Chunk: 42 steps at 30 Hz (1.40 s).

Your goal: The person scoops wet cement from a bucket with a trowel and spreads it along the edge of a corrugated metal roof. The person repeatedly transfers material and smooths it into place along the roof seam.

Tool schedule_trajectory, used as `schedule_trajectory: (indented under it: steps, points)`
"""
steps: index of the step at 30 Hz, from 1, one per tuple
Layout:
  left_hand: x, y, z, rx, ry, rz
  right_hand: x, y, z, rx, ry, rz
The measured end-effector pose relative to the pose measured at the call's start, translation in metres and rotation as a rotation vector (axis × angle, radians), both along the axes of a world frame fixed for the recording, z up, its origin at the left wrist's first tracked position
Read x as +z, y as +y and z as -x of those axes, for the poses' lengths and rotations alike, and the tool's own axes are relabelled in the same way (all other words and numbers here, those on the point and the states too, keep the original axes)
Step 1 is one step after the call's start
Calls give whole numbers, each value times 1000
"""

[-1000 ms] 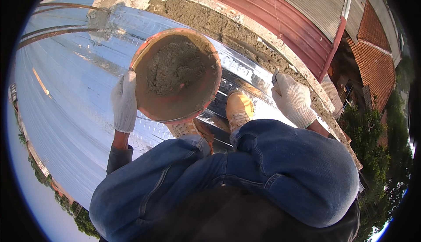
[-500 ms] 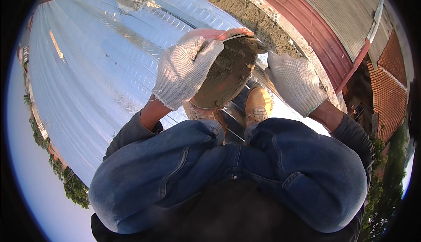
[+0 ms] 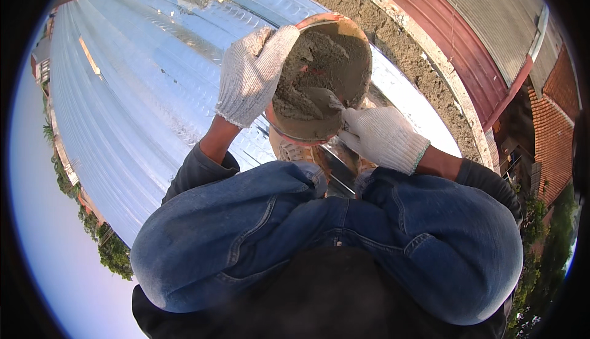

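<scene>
gripping bucket [image 3: 319, 81] rim, left hand [image 3: 252, 75]; right hand [image 3: 382, 137] scooping mortar [image 3: 307, 72]

1. This is a rooftop building site outdoors, in bright sunlight, seen from high above the ground.
2. A shiny corrugated metal roof [image 3: 135, 112] slopes away beneath the crouching person's knees.
3. A strip of wet grey mortar [image 3: 393, 38] runs along the roof's upper edge, beside a red metal roof panel [image 3: 467, 44].
4. A round orange pan of mixed cement [image 3: 322, 75] and knitted work gloves [image 3: 252, 75] point to masonry work.
5. A neighbouring red tiled roof [image 3: 556, 130] lies lower down at the right, with treetops [image 3: 114, 253] and open sky far below the roof's edge.
</scene>
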<state>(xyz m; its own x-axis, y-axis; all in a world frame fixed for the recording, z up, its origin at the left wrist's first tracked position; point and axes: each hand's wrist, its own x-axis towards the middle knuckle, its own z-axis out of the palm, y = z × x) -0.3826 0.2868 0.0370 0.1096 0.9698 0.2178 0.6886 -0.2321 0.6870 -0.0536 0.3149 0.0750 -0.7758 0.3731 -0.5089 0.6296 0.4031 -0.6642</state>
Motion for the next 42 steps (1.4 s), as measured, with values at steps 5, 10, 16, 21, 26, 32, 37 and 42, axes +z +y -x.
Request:
schedule_trajectory:
  steps: [5, 10, 16, 21, 26, 32, 37, 42]
  points:
    - [22, 26, 5, 108, -16, 134, -7, 2, -15, -121, 109, 207]
    - [43, 35, 33, 445, -447, 581, 25, 19, -17, -269, 74, 450]
    - [44, 6, 55, 667, -549, 674, 50, 39, -37, -577, 67, 228]
    - [35, -5, 58, 684, -591, 674, 41, 54, -43, -727, 67, -290]
    - [24, -1, 59, 666, -654, 644, -30, 58, -21, -649, -163, -536]
    - [19, -8, 69, 641, -670, 656, -35, 60, -13, -672, -200, -591]
    - [15, -6, 74, 656, -660, 669, -47, 73, -29, -481, -166, -675]
    - [21, -3, 62, 669, -683, 652, -38, 60, -30, -529, 3, -488]
